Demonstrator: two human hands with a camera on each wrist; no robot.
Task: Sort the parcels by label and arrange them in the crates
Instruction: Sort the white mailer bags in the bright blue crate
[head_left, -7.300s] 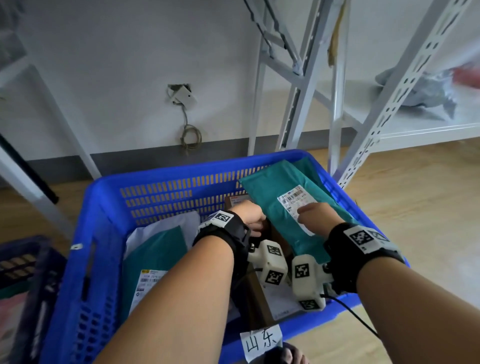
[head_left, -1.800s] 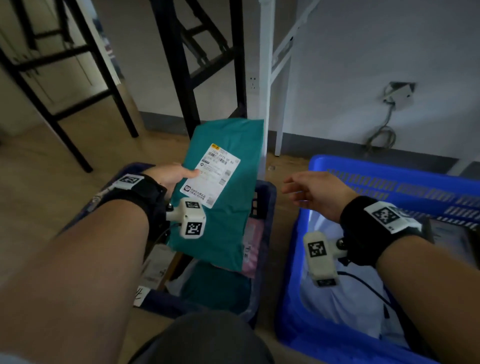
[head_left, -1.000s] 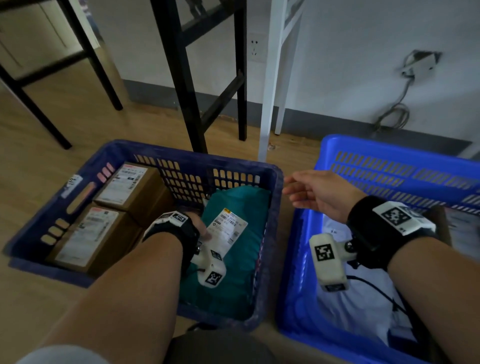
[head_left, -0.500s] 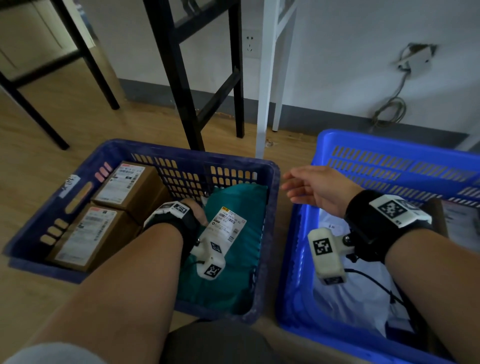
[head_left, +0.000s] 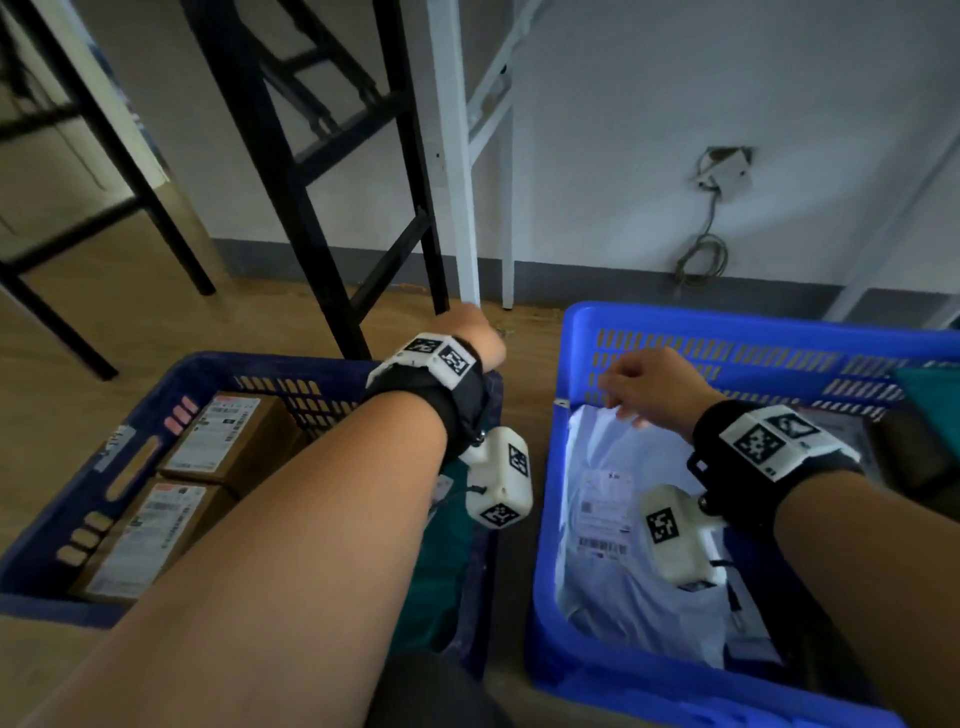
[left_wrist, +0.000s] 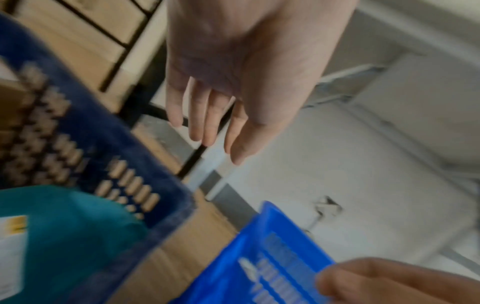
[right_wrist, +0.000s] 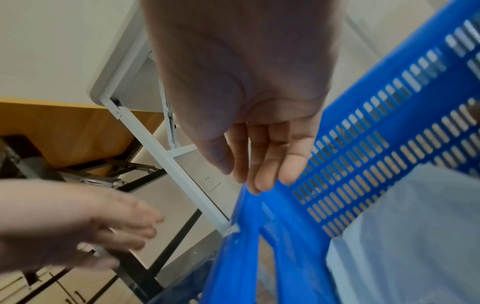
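Note:
My left hand (head_left: 475, 332) (left_wrist: 207, 115) hangs empty above the far right corner of the dark blue crate (head_left: 47, 525), fingers straight. A teal parcel (head_left: 441, 566) (left_wrist: 59, 228) with a white label lies in that crate under my forearm, beside two cardboard boxes (head_left: 228, 441). My right hand (head_left: 639, 389) (right_wrist: 259, 156) hovers with relaxed fingers over the left far corner of the bright blue crate (head_left: 727, 327) (right_wrist: 298, 246), holding nothing. Below it lies a white parcel (head_left: 623, 525) (right_wrist: 415, 236) with a label. A teal parcel (head_left: 930, 389) shows at that crate's right edge.
Black frame legs (head_left: 260, 171) and white shelf legs (head_left: 457, 171) stand just behind the crates on the wooden floor (head_left: 104, 317). A grey wall with a socket box and coiled cable (head_left: 711, 218) is at the back. A strip of floor separates the two crates.
My left hand has let go of the teal parcel in the dark crate, then risen and moved right toward the bright blue crate. My right hand has shifted slightly over the white parcel.

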